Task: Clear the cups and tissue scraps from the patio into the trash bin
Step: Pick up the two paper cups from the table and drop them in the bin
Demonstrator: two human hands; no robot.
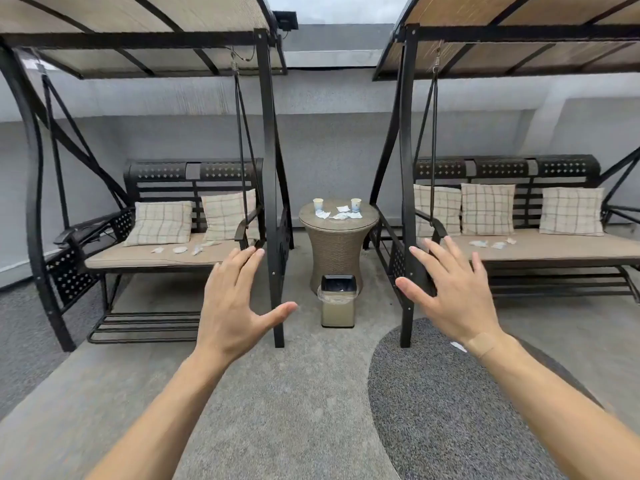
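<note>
- Both hands are held out in front with fingers spread and nothing gripped: the left hand (232, 306) is seen palm-down before the left swing, the right hand (453, 299) before the right swing.
- A tan plaster (482, 344) is seen on the right wrist.
- A round wicker table (337, 244) is placed between the two swing benches, against the grey wall (329, 150).
- Two paper cups are set upright on the tabletop, the left cup (318, 204) and the right cup (355, 204), with tissue scraps (339, 213) scattered between and in front of them.
- The trash bin (338, 301), lined with a clear bag and open at the top, is stood on the floor touching or just in front of the table's base.
- More scraps (180, 250) are spread on the seat of the left swing (156, 258), in front of two checked cushions (161, 223).
- Further scraps (491, 244) are seen on the right swing (554, 247), below three checked cushions.
- One white scrap (459, 347) is partly hidden behind the right wrist, on the dark oval mat (450, 410).
- The passage to the table and bin is flanked by the black upright posts (273, 237) of the swing frames.
</note>
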